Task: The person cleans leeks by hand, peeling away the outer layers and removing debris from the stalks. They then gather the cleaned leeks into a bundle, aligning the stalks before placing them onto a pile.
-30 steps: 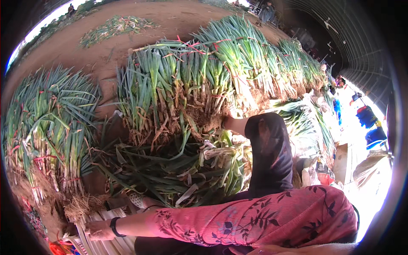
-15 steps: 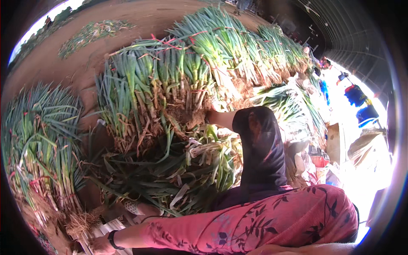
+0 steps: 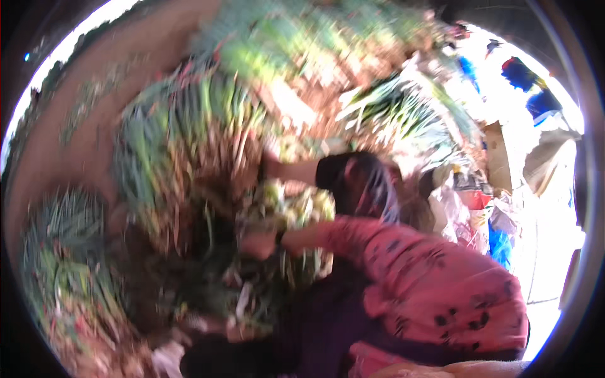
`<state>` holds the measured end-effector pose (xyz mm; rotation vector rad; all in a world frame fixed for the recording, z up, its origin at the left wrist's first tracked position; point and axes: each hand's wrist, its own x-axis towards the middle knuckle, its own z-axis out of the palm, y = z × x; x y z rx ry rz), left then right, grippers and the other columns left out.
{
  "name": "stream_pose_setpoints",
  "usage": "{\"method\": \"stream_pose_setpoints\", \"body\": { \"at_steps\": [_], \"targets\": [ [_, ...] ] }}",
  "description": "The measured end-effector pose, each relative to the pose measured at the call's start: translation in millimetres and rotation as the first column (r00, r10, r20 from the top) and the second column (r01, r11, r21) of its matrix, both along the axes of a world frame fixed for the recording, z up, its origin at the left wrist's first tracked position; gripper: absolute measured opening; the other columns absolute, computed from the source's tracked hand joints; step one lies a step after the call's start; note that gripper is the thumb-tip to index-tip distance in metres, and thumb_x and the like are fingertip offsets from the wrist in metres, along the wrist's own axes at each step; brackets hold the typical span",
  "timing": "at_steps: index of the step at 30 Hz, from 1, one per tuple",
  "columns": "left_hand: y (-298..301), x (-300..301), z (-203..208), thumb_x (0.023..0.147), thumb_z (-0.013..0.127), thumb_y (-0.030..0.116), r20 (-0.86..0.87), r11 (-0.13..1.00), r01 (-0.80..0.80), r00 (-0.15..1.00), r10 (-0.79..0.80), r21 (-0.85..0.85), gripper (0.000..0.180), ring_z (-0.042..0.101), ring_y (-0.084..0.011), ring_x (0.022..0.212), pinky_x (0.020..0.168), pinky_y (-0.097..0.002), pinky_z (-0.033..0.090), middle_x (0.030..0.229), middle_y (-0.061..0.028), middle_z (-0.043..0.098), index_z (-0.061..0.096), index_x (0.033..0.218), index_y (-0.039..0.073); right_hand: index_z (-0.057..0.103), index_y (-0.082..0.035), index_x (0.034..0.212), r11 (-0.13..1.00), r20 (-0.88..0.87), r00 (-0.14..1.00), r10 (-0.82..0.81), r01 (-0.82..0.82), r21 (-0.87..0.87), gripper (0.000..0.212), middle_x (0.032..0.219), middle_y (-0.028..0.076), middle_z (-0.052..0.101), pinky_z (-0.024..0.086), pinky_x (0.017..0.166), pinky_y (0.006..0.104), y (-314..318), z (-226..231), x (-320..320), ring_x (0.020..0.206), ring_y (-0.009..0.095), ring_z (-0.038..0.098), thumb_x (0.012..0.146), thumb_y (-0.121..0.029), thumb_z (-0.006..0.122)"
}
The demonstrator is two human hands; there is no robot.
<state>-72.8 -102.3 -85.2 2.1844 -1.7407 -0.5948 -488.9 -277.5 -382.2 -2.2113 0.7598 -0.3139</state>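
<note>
Pale yellow-green, limp-looking leafy heap (image 3: pixel 312 205) sits mid-view on the ground, right by the reaching hand (image 3: pixel 258 244) with the dark wristband. Hand is low, at the heap's near-left side. Motion blur hides its fingers: can't tell closed or spread, holding or bare, touching or just over. Can't call left or right for sure either. Other hand not clearly identifiable, so can't say if the hands are together. A dark cloth-covered limb (image 3: pixel 359 183) with bare skin beyond its cuff points at the neighbouring roots; arm or leg, can't tell.

Step in hand reads as a low reach into loose greens. My take: slow down before contact, close low on the firm pale stalks, not on leaf tips, which probably tear or slip. Take a small lot, lift straight, shake roots clear first; they likely snag.

Next out: dark green loose leaf layer (image 3: pixel 208 277), in shade under the hand. Easy to drag along, so part it first.

Beyond: upright green-topped, brown-rooted bundle (image 3: pixel 195 126) to the left. Don't lean on it, could topple. Pink floral sleeve (image 3: pixel 435 277) is loose enough to catch; keep it high.

Outer ring: big blurred green bundles (image 3: pixel 321 44) at the back, a splayed white-and-green bunch (image 3: pixel 409 113) in glare, brown flat panel (image 3: pixel 498 154) at right.
</note>
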Motion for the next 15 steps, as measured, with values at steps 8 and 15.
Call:
{"method": "stream_pose_setpoints", "body": {
  "at_steps": [8, 15],
  "targets": [
    [-179.5, -196.7, -18.5, 0.09, 0.059, 0.013, -0.274, 0.917, 0.392, 0.876, -0.397, -0.077, 0.043, 0.058, -0.0266, 0.113, 0.096, -0.0341, 0.044, 0.123, -0.0201, 0.059, 0.05, 0.128, -0.005, 0.06, 0.002, 0.084, 0.653, 0.071, 0.677, -0.732, 0.669, 0.357, 0.025, 0.082, 0.016, 0.064, 0.049, 0.066, 0.0421, -77.0, 25.8, -129.1, 0.077, 0.025, 0.064, 0.093, -0.019, 0.049],
    [-171.2, -188.8, -52.0, 0.095, 0.054, 0.013, -0.063, 0.759, 0.584, 0.802, -0.593, 0.288, 0.041, 0.053, -0.0286, 0.12, 0.102, -0.0387, 0.042, 0.135, -0.0132, 0.052, 0.048, 0.135, 0.004, 0.051, -0.004, 0.113, 0.144, 0.097, 0.123, -0.988, 0.956, 0.256, 0.026, 0.096, 0.018, 0.059, 0.047, 0.075, 0.0422, -167.6, 30.1, -105.3, 0.084, 0.031, 0.059, 0.091, -0.018, 0.054]
  ]
}}
